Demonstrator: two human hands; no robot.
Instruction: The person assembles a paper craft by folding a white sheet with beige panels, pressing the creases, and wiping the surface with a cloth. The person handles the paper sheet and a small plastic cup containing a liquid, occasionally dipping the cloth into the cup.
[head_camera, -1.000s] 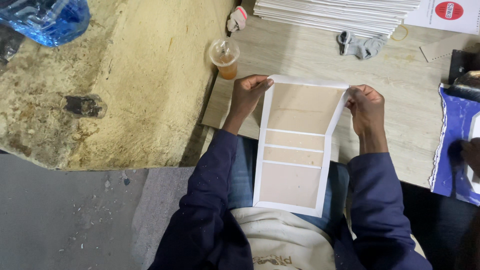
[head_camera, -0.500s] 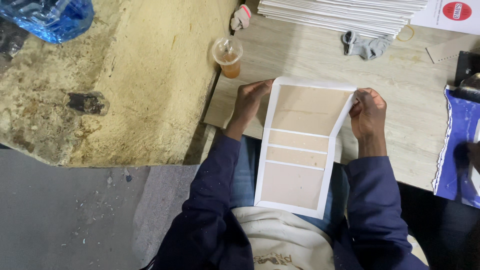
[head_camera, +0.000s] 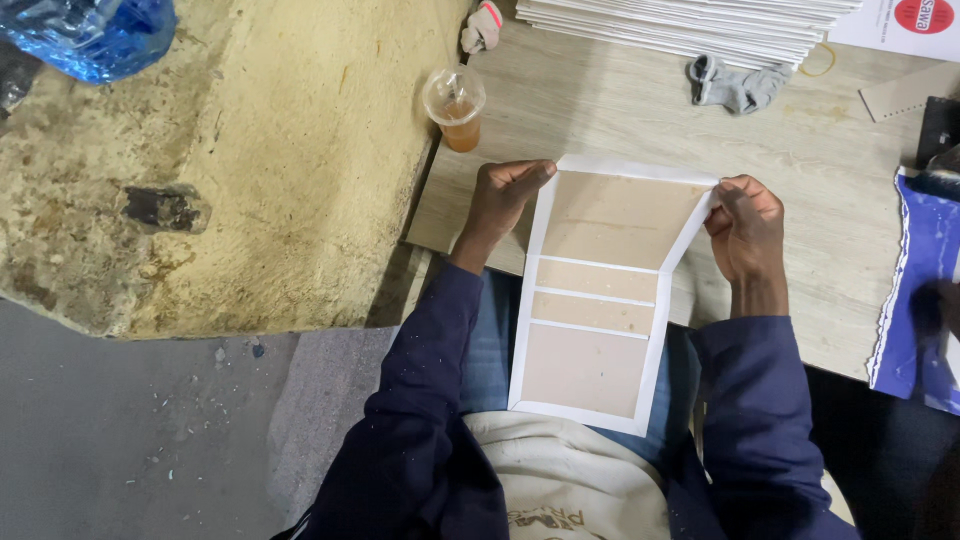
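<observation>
A long flat cardboard blank (head_camera: 600, 300), brown panels with white borders and creases, lies from my lap onto the wooden table (head_camera: 600, 110). My left hand (head_camera: 505, 195) grips its upper left edge, fingers curled over the white border. My right hand (head_camera: 745, 230) pinches the upper right flap of the blank. Both arms wear dark blue sleeves.
A plastic cup of amber drink (head_camera: 455, 105) stands near the table's left edge. A stack of white sheets (head_camera: 690, 20) lies at the back, with a grey glove (head_camera: 730, 85) in front. A blue-and-white bag (head_camera: 925, 290) is at right. Rough concrete slab (head_camera: 250, 160) at left.
The blank and both hands have shifted slightly. My right hand has slid onto the upper right flap and pinches it closer.
</observation>
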